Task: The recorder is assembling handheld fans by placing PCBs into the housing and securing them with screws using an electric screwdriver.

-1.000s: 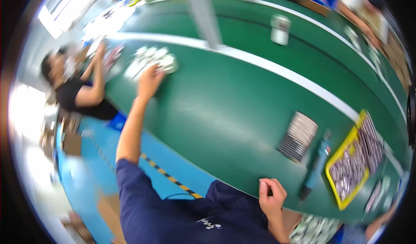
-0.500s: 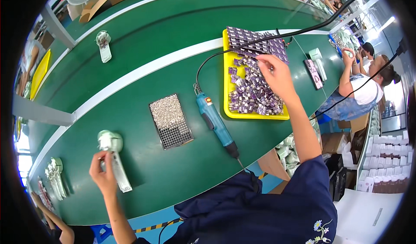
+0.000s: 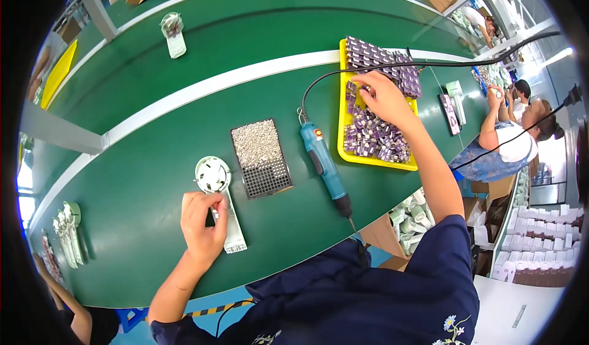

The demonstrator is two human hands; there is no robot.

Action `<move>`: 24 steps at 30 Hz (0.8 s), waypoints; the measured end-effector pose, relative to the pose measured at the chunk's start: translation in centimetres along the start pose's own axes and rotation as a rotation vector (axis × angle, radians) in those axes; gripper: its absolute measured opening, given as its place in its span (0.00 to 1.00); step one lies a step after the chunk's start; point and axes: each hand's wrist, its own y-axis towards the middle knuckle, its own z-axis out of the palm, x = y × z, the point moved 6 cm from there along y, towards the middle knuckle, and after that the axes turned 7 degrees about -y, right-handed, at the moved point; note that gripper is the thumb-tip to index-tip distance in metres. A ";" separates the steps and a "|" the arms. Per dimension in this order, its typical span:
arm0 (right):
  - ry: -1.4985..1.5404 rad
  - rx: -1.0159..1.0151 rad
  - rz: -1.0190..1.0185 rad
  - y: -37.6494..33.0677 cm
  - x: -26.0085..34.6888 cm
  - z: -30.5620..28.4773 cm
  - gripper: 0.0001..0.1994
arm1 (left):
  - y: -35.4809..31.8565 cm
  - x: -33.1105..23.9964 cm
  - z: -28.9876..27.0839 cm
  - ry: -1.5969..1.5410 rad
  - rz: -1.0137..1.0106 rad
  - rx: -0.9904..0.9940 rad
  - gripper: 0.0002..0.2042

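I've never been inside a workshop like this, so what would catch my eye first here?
Probably the bright yellow tray of small purple parts at the right of the green belt, where the right hand reaches in. Beside it lies a blue electric screwdriver on a black cord. Nearer, the left hand rests on a white round-headed device, next to a black grid tray of silvery screws.

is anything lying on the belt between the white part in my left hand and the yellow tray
Yes. Between the white part and the yellow tray lie a black screw tray and a blue electric screwdriver.
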 end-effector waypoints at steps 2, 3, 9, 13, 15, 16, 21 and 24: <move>-0.034 -0.006 -0.063 -0.1 0.0 1.0 0.16 | -0.2 0.4 0.3 -0.045 -0.015 0.025 0.07; -0.085 -0.015 -0.082 0.1 0.1 1.2 0.17 | -0.3 0.5 0.4 -0.054 -0.013 0.022 0.07; -0.161 0.053 -0.129 0.5 0.2 1.0 0.19 | -1.6 1.4 0.1 -0.315 -0.240 -0.011 0.04; 0.276 -0.112 0.245 -1.7 -1.4 0.4 0.14 | -2.1 2.4 -0.6 -0.372 -0.334 -0.028 0.04; 0.944 -0.090 0.296 -2.5 3.0 0.8 0.14 | -2.9 3.2 -1.0 -0.393 -0.394 -0.044 0.03; 1.090 -0.027 0.332 -3.5 6.1 1.2 0.15 | -3.1 3.3 -1.1 -0.397 -0.360 -0.055 0.03; 1.531 0.357 0.312 -9.2 19.9 2.4 0.18 | -1.3 3.0 -0.5 -0.393 -0.314 -0.068 0.04; 1.381 0.553 0.282 -8.1 24.6 3.8 0.19 | -1.7 3.7 -0.2 -0.381 -0.357 -0.075 0.04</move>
